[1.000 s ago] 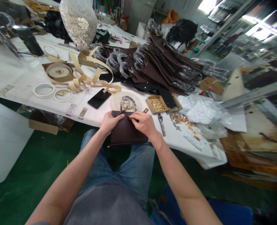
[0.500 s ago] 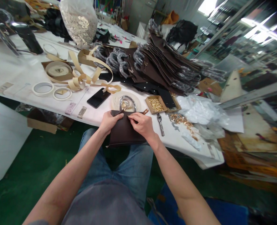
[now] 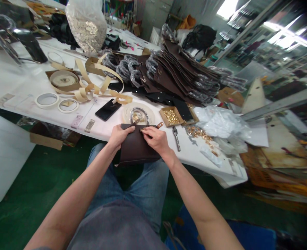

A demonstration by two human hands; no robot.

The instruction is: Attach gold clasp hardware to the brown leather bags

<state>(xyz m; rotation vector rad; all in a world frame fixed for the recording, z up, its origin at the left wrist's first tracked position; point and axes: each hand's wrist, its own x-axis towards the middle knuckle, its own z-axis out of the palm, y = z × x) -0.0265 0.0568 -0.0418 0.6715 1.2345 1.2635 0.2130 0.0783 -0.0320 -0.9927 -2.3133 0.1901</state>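
A dark brown leather bag piece (image 3: 135,148) lies over the front edge of the white table (image 3: 18,83), right before me. My left hand (image 3: 119,135) grips its upper left edge, fingers closed on the leather. My right hand (image 3: 155,139) rests on the upper right part, its fingertips pinched on a small gold fitting (image 3: 143,129) at the top edge. A wrapped bag handle (image 3: 139,114) lies on a round pad just beyond the piece. A small brown-and-gold part (image 3: 159,125) lies beside my right hand.
A cardboard tray of gold rivets (image 3: 172,116), a metal punch tool (image 3: 176,138), loose gold hardware (image 3: 197,132) and crumpled plastic (image 3: 221,122) lie to the right. A phone (image 3: 108,109), tape rolls (image 3: 47,100) and tan strips (image 3: 96,87) lie left. Stacked brown bags (image 3: 184,74) fill the back.
Both hands and the leather piece have stayed in place; my right fingertips have shifted slightly left along the top edge. The camera has moved a little.
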